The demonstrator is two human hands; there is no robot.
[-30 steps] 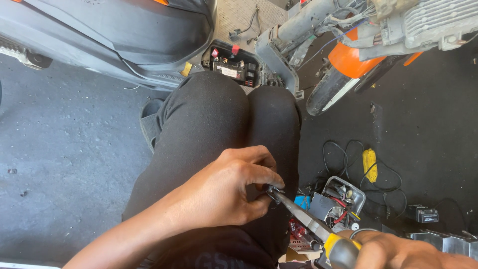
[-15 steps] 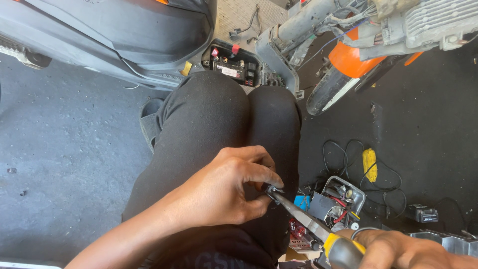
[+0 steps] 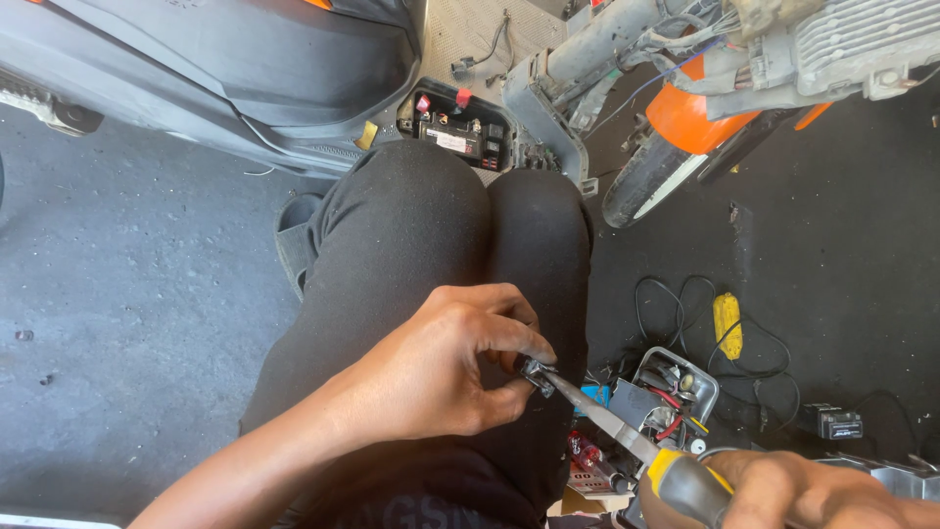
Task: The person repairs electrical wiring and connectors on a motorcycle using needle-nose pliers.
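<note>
Your right hand (image 3: 813,490) is at the bottom edge of the view, closed around the yellow and black handle of the pliers (image 3: 627,436). The long thin nose of the pliers goes up and to the left, and its tip meets a small metal part (image 3: 536,373). Your left hand (image 3: 446,372) is over your lap, and its thumb and fingers are pinched narrow on this same small part, so the part sits between your fingertips and the tip of the pliers, just above your black trousers (image 3: 421,235). Beside your right knee, on the dark floor (image 3: 842,294), lies an open grey box (image 3: 671,392) with red and other wires inside, and near it a yellow connector (image 3: 727,325) with thin black cables. Farther away, beyond your knees, there is a black battery (image 3: 455,132) with red caps, a dark scooter body panel (image 3: 245,69) on the left, and an orange motorbike part (image 3: 690,113) with a wheel on the right.
</note>
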